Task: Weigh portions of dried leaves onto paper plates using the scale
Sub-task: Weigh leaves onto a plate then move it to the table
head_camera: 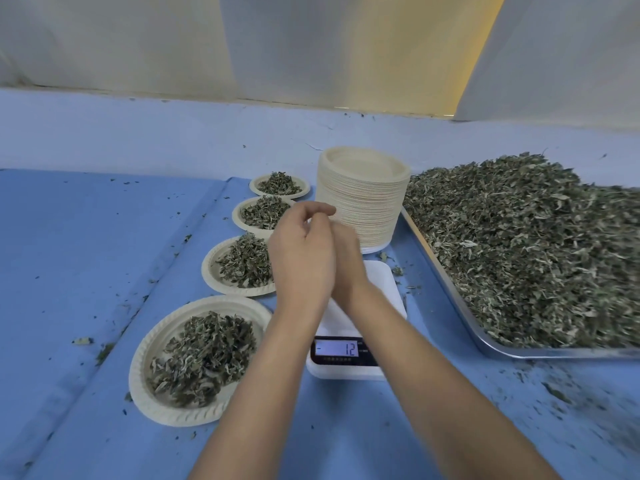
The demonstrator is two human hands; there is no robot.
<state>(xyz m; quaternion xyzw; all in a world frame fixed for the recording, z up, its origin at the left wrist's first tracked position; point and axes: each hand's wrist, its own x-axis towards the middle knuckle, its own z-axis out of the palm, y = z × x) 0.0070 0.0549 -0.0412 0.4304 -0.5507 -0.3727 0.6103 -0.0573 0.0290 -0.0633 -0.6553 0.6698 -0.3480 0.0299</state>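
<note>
Blue cloth [104, 254], grey-green dried leaves [519, 254], left hand [301, 261] grip curled, perhaps empty, right hand [349, 261] grip unclear

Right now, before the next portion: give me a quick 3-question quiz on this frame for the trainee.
1. How many paper plates already hold leaves?
2. True or false: the scale display reads 12 with a minus sign.
3. The stack of empty plates stands: A) beyond the scale; B) on the scale; C) left of the filled plates.
Key: 1) four; 2) true; 3) A.
</note>
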